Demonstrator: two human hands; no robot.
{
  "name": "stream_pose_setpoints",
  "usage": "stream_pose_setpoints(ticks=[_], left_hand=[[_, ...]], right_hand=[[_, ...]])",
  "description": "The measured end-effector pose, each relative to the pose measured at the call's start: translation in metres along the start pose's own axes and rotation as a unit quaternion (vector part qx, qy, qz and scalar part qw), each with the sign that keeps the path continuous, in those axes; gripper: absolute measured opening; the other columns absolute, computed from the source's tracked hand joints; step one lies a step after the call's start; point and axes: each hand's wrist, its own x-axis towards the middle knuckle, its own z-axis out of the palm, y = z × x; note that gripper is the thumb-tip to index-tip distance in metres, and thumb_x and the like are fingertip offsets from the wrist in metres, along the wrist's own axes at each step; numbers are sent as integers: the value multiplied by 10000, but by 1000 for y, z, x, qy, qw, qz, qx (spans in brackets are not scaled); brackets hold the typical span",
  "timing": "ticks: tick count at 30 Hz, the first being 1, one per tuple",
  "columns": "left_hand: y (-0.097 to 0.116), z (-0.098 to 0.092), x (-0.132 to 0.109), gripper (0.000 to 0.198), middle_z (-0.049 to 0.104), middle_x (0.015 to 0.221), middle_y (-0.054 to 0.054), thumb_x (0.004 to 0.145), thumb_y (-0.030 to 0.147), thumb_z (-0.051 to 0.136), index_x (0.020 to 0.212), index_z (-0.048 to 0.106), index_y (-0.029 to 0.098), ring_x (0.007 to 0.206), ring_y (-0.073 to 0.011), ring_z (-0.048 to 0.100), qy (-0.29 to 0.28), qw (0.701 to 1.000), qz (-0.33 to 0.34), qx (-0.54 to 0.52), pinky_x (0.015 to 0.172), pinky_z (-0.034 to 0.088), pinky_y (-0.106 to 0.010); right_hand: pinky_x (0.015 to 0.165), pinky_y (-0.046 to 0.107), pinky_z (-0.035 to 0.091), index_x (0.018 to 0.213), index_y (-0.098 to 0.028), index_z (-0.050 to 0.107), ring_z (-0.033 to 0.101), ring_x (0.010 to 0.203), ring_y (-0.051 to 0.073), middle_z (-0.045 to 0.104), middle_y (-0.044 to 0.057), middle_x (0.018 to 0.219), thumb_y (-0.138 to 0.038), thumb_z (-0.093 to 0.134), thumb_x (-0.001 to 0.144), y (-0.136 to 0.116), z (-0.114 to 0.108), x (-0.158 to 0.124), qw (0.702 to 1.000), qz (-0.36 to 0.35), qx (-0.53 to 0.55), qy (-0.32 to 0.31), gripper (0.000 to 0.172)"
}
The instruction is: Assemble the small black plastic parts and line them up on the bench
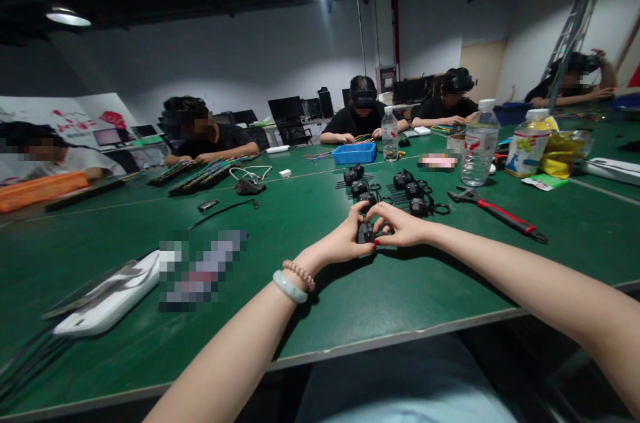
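Both my hands meet over the green table (350, 303) and pinch one small black part (365, 233) between their fingertips. My left hand (345, 239), with a pale bangle and a bead bracelet at the wrist, grips its left side. My right hand (400, 226) curls over its right side. Just beyond them lie several more small black parts (413, 191) with black loops and comb-like pieces.
A red-handled adjustable wrench (495, 213) lies to the right. Water bottles (479, 143), a yellow snack bag (560, 153) and a blue tray (354, 153) stand further back. A white flat device (107, 303) lies at left. Several people work along the far side.
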Motion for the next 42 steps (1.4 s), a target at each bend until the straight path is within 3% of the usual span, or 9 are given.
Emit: stream_pose_setpoints(ticks=[14,26,42], left_hand=[[-3,1,0,812,410,991,-50,622,205,556,1252,44,218,764,-121,476,5,1000,-5,-4,712,411,-303],[-4,0,1,810,415,991,-57,632,195,551,1256,36,206,786,-128,479,-2,1000,4,6,748,402,-324],[-3,1,0,806,410,943,-37,629,194,551,1255,44,219,737,-114,473,4,1000,4,9,693,413,-293]], right_hand=[[584,218,458,989,-209,449,518,748,91,361,38,991,-270,581,665,3,-1,2,1000,23,7,1,355],[678,265,455,969,-193,484,534,765,101,381,39,979,-293,511,734,4,0,3,999,37,-8,15,257],[631,253,454,990,-191,454,525,745,104,376,41,966,-299,514,727,3,-1,3,999,29,-16,14,290]])
